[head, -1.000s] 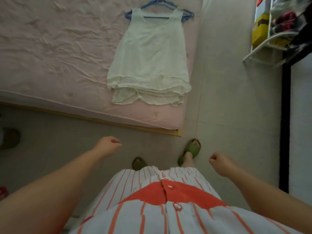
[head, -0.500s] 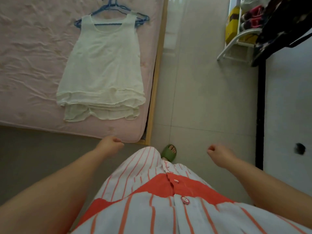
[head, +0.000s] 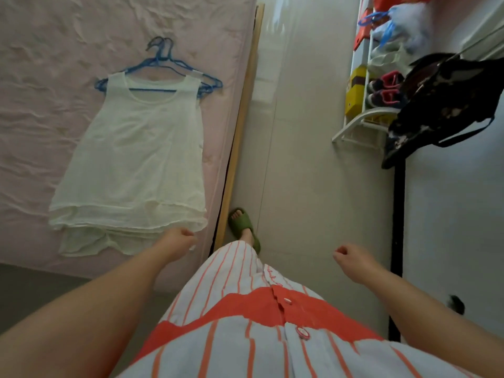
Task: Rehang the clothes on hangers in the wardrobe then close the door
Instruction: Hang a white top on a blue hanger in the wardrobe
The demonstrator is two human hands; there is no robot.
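The sheer white sleeveless top [head: 131, 156] lies flat on the wrinkled pink bedsheet [head: 41, 85], already threaded on its blue plastic hanger [head: 161, 68], whose hook points away from you. Over the last second you have stepped round the bed's wooden edge [head: 240, 126], so the top now sits closer. Your left hand [head: 177, 241] hovers by its hem, fingers curled on nothing; your right hand [head: 351, 259] is likewise curled and empty. Next, probably, you take the hanger.
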